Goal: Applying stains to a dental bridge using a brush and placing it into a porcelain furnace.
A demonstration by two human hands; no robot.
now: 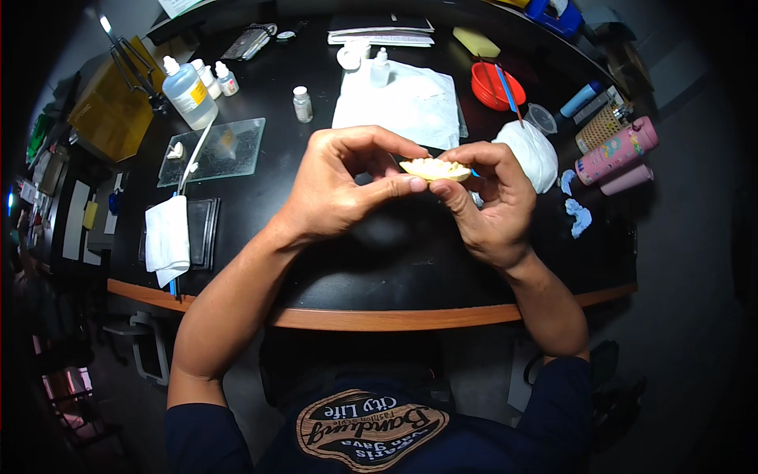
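Above the middle of the black table, I hold a pale yellow dental cast [437,170] with a row of teeth along its upper side. My left hand [347,178] pinches its left end between thumb and fingertips. At the opposite end, my right hand [491,197] grips it with thumb and forefinger, the other fingers curled behind. A bit of something blue shows beside the right fingers, too small to name. Beyond the hands lies a white cloth or paper sheet [399,107], with a small white dropper bottle [380,69] standing on it.
At left are a large clear bottle [189,99], a glass slab [245,142] and a folded white cloth [166,241]. To the right stand a red bowl [497,91], a white wrapped bundle [530,158], a pink bottle [616,150] and blue scraps [579,219]. A small jar [302,107] stands behind my left hand.
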